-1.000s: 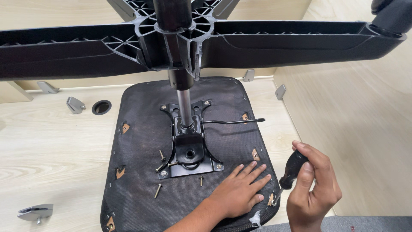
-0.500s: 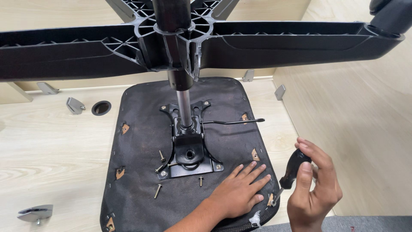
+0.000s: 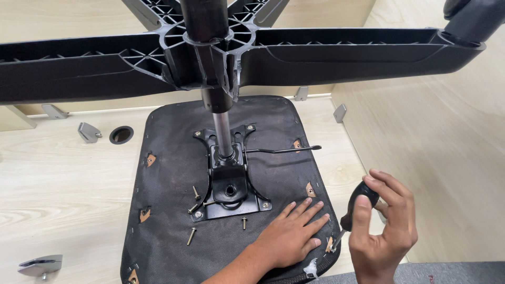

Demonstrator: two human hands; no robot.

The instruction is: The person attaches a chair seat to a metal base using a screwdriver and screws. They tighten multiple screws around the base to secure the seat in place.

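Black fabric covers the underside of the upturned chair seat (image 3: 173, 210), which lies on a pale wood-grain floor (image 3: 58, 194). The left hand (image 3: 292, 236) rests flat on the seat near its right front edge, fingers spread and pressed to the fabric. The right hand (image 3: 384, 231) hovers just off the seat's right edge, fingers and thumb curled around the black handle of a screwdriver (image 3: 355, 208), whose tip points down at the seat's corner. A black metal mounting plate (image 3: 229, 192) sits mid-seat with the gas-lift column rising to the star base (image 3: 326, 52) overhead. Loose screws (image 3: 191, 236) lie left of and below the plate. Open floor stretches left, broken by a metal bracket (image 3: 39, 264) and a round hole (image 3: 121, 134); a wood panel (image 3: 447, 158) closes in the right
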